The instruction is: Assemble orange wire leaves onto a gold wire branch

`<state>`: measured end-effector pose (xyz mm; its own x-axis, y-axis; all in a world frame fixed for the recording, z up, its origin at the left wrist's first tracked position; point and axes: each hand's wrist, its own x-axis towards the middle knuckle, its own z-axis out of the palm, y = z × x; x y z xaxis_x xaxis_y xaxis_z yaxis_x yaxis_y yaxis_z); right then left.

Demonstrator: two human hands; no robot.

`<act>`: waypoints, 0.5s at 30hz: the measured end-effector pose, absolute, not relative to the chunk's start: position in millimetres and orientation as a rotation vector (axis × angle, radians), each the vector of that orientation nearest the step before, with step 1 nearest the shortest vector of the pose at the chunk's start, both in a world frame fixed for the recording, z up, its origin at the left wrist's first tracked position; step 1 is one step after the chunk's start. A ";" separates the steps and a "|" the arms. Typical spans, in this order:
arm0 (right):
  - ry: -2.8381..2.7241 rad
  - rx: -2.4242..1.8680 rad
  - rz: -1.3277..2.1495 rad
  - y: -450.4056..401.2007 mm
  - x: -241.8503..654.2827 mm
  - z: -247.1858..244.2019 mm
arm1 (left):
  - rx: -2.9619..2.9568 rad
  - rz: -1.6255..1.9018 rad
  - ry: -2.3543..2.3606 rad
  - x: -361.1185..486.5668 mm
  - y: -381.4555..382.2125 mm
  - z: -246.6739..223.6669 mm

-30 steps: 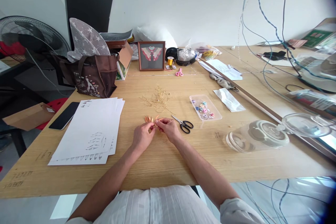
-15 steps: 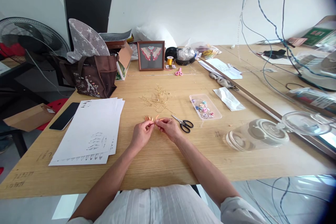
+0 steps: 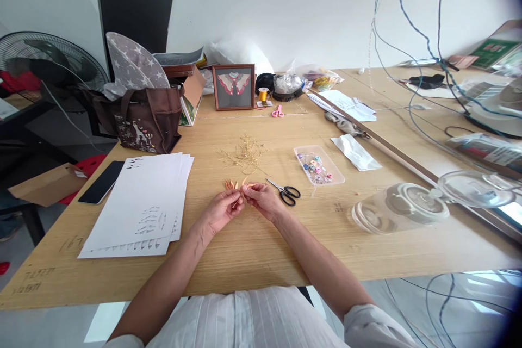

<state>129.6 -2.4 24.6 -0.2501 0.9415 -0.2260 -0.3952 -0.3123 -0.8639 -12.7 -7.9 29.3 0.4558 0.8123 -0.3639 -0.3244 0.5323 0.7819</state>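
Note:
My left hand (image 3: 223,209) and my right hand (image 3: 263,200) meet over the middle of the table, fingertips nearly touching. A slim orange petal-like piece (image 3: 245,180) sticks up from the pinch of my right thumb and fingers. My left fingers are pinched together beside it; what they grip is too small to make out. Just beyond them show several orange pointed petal-like pieces (image 3: 230,185); whether these are held or lie on the table I cannot tell. Black-handled scissors (image 3: 289,194) lie to the right of my right hand. Behind is a loose tangle of gold wire (image 3: 244,152).
On the left are drawing sheets (image 3: 134,196), a phone (image 3: 100,181) and a brown bag (image 3: 150,119). A bead tray (image 3: 336,174) and a clear open-lidded jar (image 3: 381,209) stand right. Behind are a framed butterfly-shaped piece (image 3: 234,87), pink scissors (image 3: 278,111) and a yellow spool (image 3: 263,95).
My left hand has rolled so that more of its palm and curled fingers shows, and it has shifted slightly right. My right hand stays nearly still.

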 end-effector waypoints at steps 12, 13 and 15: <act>-1.025 -1.058 1.433 -0.8 128.2 13.9 | 1.266 1.089 1.107 -10.5 -8.6 29.7; -1.026 -1.083 1.411 -0.7 127.7 13.4 | 1.381 1.111 1.162 -11.0 -9.1 30.3; -1.037 -1.110 1.388 -1.0 126.6 14.0 | 1.544 1.106 1.260 -11.0 -10.5 30.1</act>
